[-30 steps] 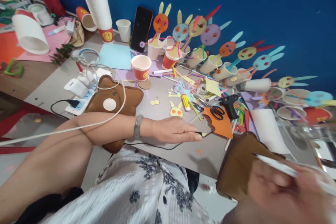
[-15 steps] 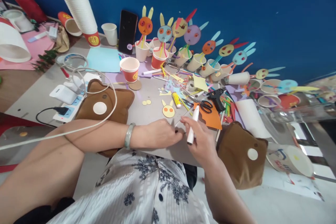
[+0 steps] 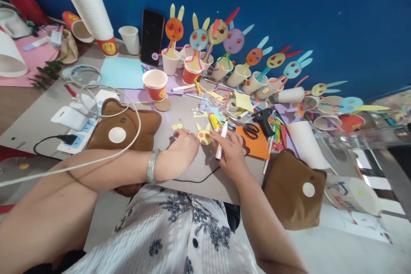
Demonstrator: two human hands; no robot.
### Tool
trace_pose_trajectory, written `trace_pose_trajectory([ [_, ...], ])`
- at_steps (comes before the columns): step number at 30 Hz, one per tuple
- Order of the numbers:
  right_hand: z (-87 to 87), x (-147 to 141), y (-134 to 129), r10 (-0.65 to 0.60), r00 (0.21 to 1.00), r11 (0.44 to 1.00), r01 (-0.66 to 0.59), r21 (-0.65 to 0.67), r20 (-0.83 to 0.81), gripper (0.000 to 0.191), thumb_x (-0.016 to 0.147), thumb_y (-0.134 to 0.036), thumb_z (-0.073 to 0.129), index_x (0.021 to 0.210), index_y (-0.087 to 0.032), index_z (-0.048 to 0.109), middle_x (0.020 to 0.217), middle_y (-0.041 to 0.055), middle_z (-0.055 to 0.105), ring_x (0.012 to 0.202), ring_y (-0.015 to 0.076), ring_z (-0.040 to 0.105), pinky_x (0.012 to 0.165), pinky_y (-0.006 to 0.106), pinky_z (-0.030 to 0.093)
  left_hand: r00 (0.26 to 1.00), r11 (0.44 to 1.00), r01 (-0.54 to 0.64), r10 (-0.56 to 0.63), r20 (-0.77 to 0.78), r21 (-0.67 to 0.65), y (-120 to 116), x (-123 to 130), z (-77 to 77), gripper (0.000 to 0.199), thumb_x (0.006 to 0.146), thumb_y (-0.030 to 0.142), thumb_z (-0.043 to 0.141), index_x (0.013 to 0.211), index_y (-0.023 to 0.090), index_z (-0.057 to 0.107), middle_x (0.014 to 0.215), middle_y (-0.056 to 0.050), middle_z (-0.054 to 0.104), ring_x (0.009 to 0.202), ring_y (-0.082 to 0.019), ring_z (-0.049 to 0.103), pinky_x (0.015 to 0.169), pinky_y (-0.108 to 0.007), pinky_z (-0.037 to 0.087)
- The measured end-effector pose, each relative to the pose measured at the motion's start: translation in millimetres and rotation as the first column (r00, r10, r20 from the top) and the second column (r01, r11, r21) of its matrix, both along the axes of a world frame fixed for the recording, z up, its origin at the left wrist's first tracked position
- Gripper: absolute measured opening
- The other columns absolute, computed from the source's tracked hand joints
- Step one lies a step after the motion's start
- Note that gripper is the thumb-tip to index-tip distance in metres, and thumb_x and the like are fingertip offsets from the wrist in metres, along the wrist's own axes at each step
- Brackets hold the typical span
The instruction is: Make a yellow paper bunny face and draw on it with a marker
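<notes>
Left hand: your left hand (image 3: 181, 154) rests low at the middle of the frame, fingers curled at the left side of the rabbit face; you cannot tell from here whether they have hold of anything.
Right hand: your right hand (image 3: 231, 150), right of centre, has its fingers closed around a white marker (image 3: 221, 142).
Marker: tilted in your grip, its black end toward the bottom of the frame.
Rabbit face: the yellow paper rabbit face (image 3: 204, 139) with orange eyes lies on the counter (image 3: 32, 126), at mid-frame, between your hands.
Paper discs: two small yellow discs (image 3: 177, 126) sit just above your left hand.
Tools: black-handled scissors (image 3: 251, 131) and a black glue gun (image 3: 263, 120) lie right of centre, above your right hand, near an orange paper sheet (image 3: 257, 149).
Cup: a red paper cup (image 3: 155, 86) stands upright left of centre, just beside a brown cardboard disc (image 3: 162, 105).
Back row: paper rabbit figures (image 3: 174, 30) stand in cups along the blue wall (image 3: 289, 4), across the upper middle.
</notes>
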State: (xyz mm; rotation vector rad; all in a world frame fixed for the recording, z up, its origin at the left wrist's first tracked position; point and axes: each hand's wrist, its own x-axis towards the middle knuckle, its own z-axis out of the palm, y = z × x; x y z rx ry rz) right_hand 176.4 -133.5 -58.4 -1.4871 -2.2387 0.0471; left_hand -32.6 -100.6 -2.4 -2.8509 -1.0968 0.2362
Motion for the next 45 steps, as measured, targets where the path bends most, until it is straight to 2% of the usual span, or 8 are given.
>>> trace_pose_trajectory([
  [5,-5.2,3,-1,-0.033,0.998,0.999,0.033,-0.006,0.054,0.06,0.095,-0.01,0.054,0.151,-0.032,0.053,0.129,0.0077,0.075,0.124,0.0321,0.06,0.107,0.053,0.04,0.999,0.992,0.039,-0.038,-0.007,0.121,-3,2,-4.5,0.042,0.086,0.0,0.042,0.111,0.005,0.075,0.107,-0.024,0.076,0.105,-0.038,0.069,0.091,-0.05,0.05],
  [11,-9.7,7,-2,-0.085,0.995,0.996,0.086,-0.02,0.047,0.048,0.098,-0.012,0.052,0.142,-0.029,0.06,0.134,0.0094,0.073,0.125,0.032,0.059,0.104,0.052,0.043,0.969,0.968,0.241,-0.236,-0.074,0.069,-11,13,-9.3,0.05,0.093,0.006,0.041,0.135,-0.003,0.065,0.139,-0.029,0.065,0.133,-0.039,0.06,0.107,-0.05,0.048],
  [14,-10.9,7,-1,-0.106,0.994,0.994,0.106,-0.025,0.011,0.04,0.1,-0.017,0.051,0.137,-0.026,0.063,0.133,0.0116,0.072,0.127,0.0333,0.058,0.103,0.052,0.046,0.962,0.965,0.263,-0.262,-0.069,0.004,-13,15,-12.4,0.051,0.097,0.009,0.041,0.144,-0.005,0.057,0.149,-0.03,0.058,0.143,-0.038,0.054,0.116,-0.05,0.044],
  [24,-4.4,9,-4,-0.075,0.994,0.997,0.075,-0.002,-0.084,0.03,0.102,-0.019,0.051,0.128,-0.022,0.065,0.132,0.0135,0.073,0.128,0.0319,0.059,0.103,0.049,0.05,0.963,0.961,0.269,-0.27,-0.005,-0.058,-12,14,-19.0,0.053,0.1,0.014,0.044,0.151,0.0,0.051,0.154,-0.028,0.053,0.147,-0.036,0.052,0.12,-0.051,0.044],
  [30,4.2,4,-6,0.069,0.99,0.978,-0.043,0.206,-0.122,0.03,0.095,-0.009,0.062,0.12,-0.024,0.067,0.104,0.0075,0.078,0.1,0.0253,0.071,0.095,0.044,0.05,0.954,0.95,0.301,-0.3,0.021,-0.083,-11,12,-19.1,0.053,0.102,0.015,0.041,0.151,0.002,0.051,0.158,-0.022,0.051,0.151,-0.032,0.048,0.125,-0.049,0.04],
  [34,7.3,0,-7,0.089,0.992,0.968,-0.066,0.243,-0.086,0.032,0.092,-0.006,0.064,0.118,-0.024,0.066,0.097,0.0053,0.078,0.087,0.022,0.071,0.089,0.042,0.049,0.948,0.945,0.312,-0.316,-0.024,-0.097,-10,11,-11.0,0.053,0.102,0.014,0.04,0.152,0.0,0.05,0.159,-0.022,0.049,0.151,-0.032,0.047,0.128,-0.047,0.037],
  [40,7.3,-5,-7,0.128,0.99,0.964,-0.112,0.24,-0.053,0.029,0.092,-0.004,0.064,0.115,-0.022,0.065,0.091,0.0057,0.078,0.085,0.0222,0.071,0.084,0.04,0.05,0.945,0.943,0.32,-0.325,-0.041,-0.087,-10,13,-12.3,0.054,0.1,0.015,0.046,0.151,-0.001,0.051,0.157,-0.023,0.051,0.149,-0.032,0.049,0.127,-0.047,0.039],
  [45,5.8,-6,-9,0.136,0.989,0.971,-0.121,0.208,-0.061,0.03,0.093,-0.004,0.062,0.117,-0.021,0.064,0.101,0.0082,0.078,0.096,0.0234,0.072,0.089,0.041,0.051,0.948,0.948,0.316,-0.317,-0.035,-0.033,-12,13,-20.3,0.053,0.099,0.015,0.046,0.149,0.001,0.055,0.156,-0.021,0.055,0.148,-0.031,0.051,0.127,-0.049,0.038],
])
